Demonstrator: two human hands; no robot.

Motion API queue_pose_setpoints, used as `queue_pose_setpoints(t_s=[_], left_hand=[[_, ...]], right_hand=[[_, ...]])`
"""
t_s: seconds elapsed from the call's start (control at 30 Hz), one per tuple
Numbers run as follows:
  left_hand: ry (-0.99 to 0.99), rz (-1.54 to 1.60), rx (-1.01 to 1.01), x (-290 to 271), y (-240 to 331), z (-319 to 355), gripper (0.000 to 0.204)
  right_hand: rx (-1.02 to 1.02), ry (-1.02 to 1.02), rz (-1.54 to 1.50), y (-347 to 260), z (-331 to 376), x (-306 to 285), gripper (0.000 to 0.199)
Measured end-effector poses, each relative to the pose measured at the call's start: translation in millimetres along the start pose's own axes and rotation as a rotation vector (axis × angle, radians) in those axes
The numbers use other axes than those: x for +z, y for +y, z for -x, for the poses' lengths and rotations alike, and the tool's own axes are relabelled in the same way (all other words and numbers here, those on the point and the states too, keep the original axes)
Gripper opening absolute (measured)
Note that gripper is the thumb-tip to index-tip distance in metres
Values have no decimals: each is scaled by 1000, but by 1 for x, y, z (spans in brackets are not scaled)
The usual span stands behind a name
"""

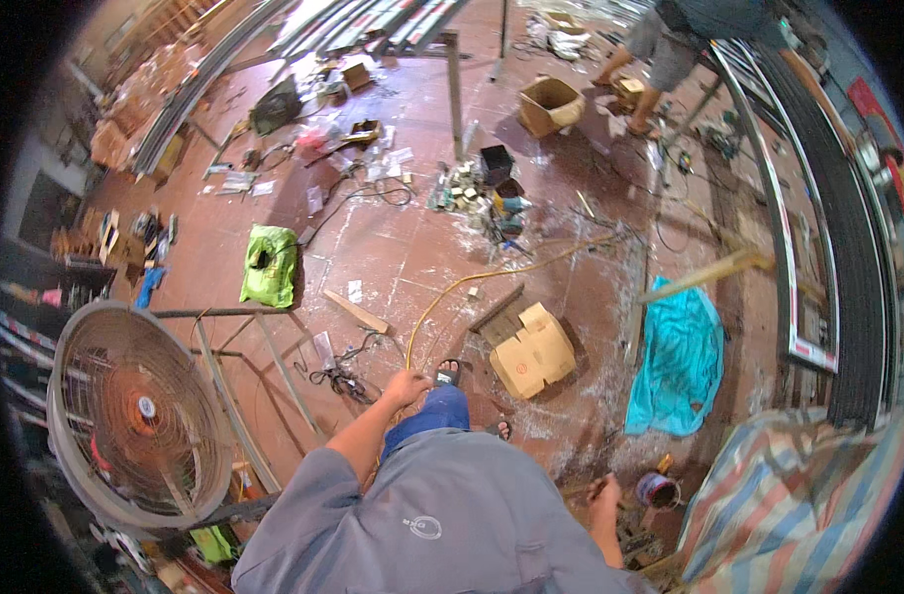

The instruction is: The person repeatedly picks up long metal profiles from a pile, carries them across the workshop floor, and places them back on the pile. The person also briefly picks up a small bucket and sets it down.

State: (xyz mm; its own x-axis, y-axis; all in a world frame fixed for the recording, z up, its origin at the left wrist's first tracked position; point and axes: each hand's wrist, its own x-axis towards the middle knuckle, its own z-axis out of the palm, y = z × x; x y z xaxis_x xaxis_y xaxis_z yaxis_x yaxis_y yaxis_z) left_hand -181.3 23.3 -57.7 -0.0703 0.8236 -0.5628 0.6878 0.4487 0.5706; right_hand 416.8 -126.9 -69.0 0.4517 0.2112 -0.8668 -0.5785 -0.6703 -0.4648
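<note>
Gripping the yellow hose [472, 282], your left hand [406, 386] is closed around it above the floor [393, 247]. Your right hand [603, 492] curls around a thin stick near a small can [656, 489].

I have one view to work with, from the head camera, sitting high above the floor and pointing almost straight down over the wearer's own grey-shirted torso [442, 525]. Taking the flattened cardboard box [533, 349] as my landmark, the camera hangs just below and left of it in the picture, well above it. The fisheye bends everything toward the rim, so the big fan [135, 416] far left of the box and the striped cloth [799, 495] to its lower right curve away. Another person's legs [650, 69] stand far beyond the box, near the top edge.
</note>
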Motion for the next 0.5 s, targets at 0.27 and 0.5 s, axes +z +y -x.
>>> queue_pose_setpoints(t_s=[0.27, 0.5], left_hand=[[19, 267, -565, -2, -150, 40, 43], [91, 23, -382, -112, -220, -57, 57]], right_hand=[[-321, -144, 198, -157, -38, 234, 26], [-231, -352, 429, -70, -9, 477, 27]])
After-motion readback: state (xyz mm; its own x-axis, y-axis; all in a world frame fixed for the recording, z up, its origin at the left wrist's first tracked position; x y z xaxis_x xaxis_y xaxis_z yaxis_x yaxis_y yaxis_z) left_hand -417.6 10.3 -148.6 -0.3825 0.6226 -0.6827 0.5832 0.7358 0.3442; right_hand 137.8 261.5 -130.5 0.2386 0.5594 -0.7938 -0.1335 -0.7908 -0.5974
